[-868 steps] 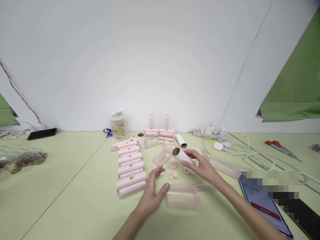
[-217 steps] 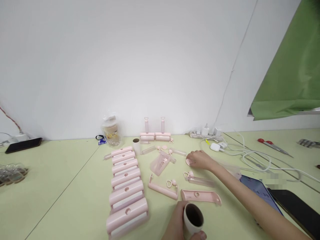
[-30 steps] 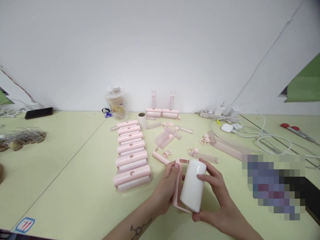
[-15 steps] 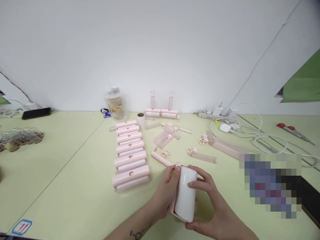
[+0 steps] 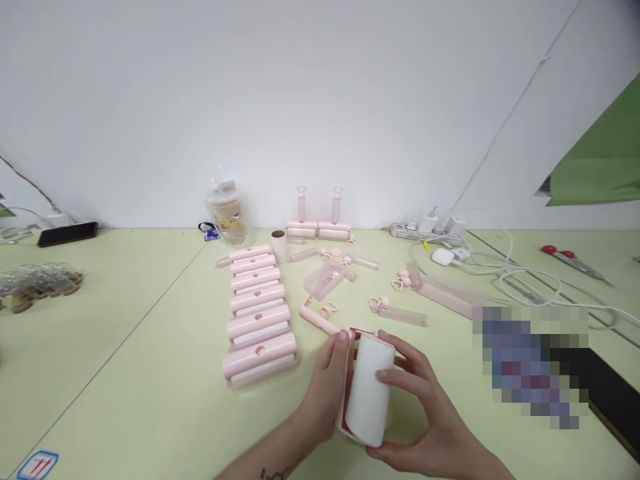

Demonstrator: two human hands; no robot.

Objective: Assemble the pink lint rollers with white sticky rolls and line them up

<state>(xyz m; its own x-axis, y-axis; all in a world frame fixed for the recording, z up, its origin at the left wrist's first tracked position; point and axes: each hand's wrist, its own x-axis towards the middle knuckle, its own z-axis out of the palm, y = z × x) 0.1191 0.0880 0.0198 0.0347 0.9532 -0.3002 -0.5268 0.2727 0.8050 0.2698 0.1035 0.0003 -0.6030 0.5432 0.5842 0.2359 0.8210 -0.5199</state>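
My left hand (image 5: pixel 327 380) is closed around the pink lint roller frame (image 5: pixel 344 407), with the thumb along its upper edge. A white lint roll (image 5: pixel 371 390) sits partly within that frame, tilted away from it on the right. My right hand (image 5: pixel 425 413) grips the roll, fingers at its far end and side, thumb at its near end. Just beyond my hands lie a pink handle piece (image 5: pixel 317 317) and a small pink heart-ring cap (image 5: pixel 329 309). To the left runs a row of several pink lint rollers (image 5: pixel 260 357), each with a round hole on top.
Two lint rollers with handles upright (image 5: pixel 334 230) stand by the wall. Clear handle tubes (image 5: pixel 403 315) and a cardboard-core roll (image 5: pixel 279 247) lie mid-table. A bagged cup (image 5: pixel 227 213) is behind. Cables (image 5: pixel 530 287), scissors (image 5: pixel 575 260) and a black phone (image 5: pixel 607 393) are at right.
The gap between the roll and the pink frame has widened at the far end, with the roll tilted more to the right. The whole view has shifted slightly.
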